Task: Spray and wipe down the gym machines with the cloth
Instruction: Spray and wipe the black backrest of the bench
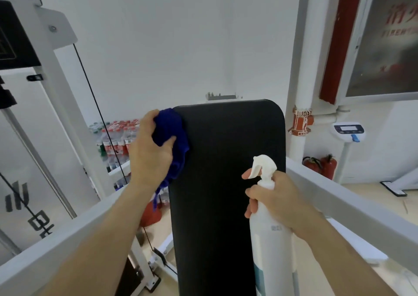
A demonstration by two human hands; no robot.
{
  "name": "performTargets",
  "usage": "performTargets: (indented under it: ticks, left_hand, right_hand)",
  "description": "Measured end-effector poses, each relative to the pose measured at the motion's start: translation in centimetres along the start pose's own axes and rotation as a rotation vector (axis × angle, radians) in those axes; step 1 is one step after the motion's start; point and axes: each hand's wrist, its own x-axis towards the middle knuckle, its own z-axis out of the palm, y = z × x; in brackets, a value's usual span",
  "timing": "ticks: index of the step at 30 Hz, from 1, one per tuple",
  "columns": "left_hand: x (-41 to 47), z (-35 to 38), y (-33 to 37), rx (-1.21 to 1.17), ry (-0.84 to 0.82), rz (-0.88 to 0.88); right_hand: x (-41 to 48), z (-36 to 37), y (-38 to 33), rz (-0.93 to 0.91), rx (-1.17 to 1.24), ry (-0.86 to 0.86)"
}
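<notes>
A black padded backrest [226,171] of a gym machine stands upright in the middle of the view. My left hand [150,153] grips a bunched dark blue cloth [173,137] and presses it against the pad's upper left edge. My right hand [279,201] holds a white spray bottle [271,239] by its neck in front of the pad's right side, nozzle pointing left, index finger by the trigger.
White frame bars [352,203] of the machine run along both sides of the pad. A white cable machine [40,114] with a black cable stands at left. Packs of water bottles [115,139] sit behind. Red fire extinguishers [323,164] and a scale post [348,135] stand at right.
</notes>
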Motion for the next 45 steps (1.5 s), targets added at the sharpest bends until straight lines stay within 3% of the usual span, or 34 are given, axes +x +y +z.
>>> performTargets:
  ticks: [5, 8, 10, 13, 16, 20, 22, 24, 28, 31, 36, 38, 40, 43, 45]
  left_hand:
    - [3.2, 1.8, 1.3, 0.114, -0.019, 0.302]
    - [2.1, 5.3, 2.2, 0.159, -0.007, 0.309]
    - [1.0, 7.8, 4.5, 0.132, 0.002, 0.426]
    - [-0.6, 11.4, 10.3, 0.108, -0.271, 0.706]
    - [-1.2, 13.3, 12.8, 0.170, -0.569, 0.753]
    - [0.4, 12.1, 10.9, 0.336, -0.492, 1.042]
    - [2.0, 10.6, 8.2, 0.371, -0.342, 1.009]
    - [3.8, 8.5, 5.5, 0.333, -0.202, 0.843]
    - [3.7, 7.8, 5.0, 0.336, -0.183, 0.580]
    - [0.0, 9.9, 6.0, 0.332, -0.209, 0.725]
    - [-9.1, 10.1, 1.9, 0.463, -0.618, 1.073]
    - [-8.9, 9.5, 0.9, 0.509, -0.672, 1.146]
    - [-6.7, 9.0, 1.6, 0.489, -0.559, 1.125]
    - [-1.8, 9.3, 5.1, 0.405, -0.337, 0.907]
    - [0.5, 10.0, 7.7, 0.339, -0.308, 0.765]
  right_hand:
    - [0.9, 0.2, -0.2, -0.037, 0.044, -0.036]
    - [1.3, -0.4, 0.2, -0.048, 0.096, -0.027]
    - [1.0, -1.1, 0.6, -0.064, 0.151, 0.001]
    - [0.4, -2.5, 1.4, -0.088, 0.228, 0.095]
    - [0.1, -3.7, 2.7, -0.065, 0.253, 0.133]
    - [0.3, -4.5, 3.4, -0.089, 0.261, 0.123]
    - [0.3, -4.8, 3.1, -0.106, 0.234, 0.104]
    - [0.5, -5.1, 3.1, -0.123, 0.233, 0.102]
    - [1.0, -5.2, 3.1, -0.143, 0.252, 0.099]
    - [0.7, -5.2, 3.9, -0.136, 0.249, 0.101]
    - [-1.2, -4.0, 6.7, -0.088, 0.279, 0.061]
    - [-2.2, -3.1, 8.2, -0.044, 0.287, 0.027]
    - [-3.2, -2.3, 9.5, 0.001, 0.299, 0.006]
    - [-4.3, -1.5, 11.2, 0.045, 0.323, 0.003]
    - [-4.5, -1.3, 11.8, 0.061, 0.352, -0.017]
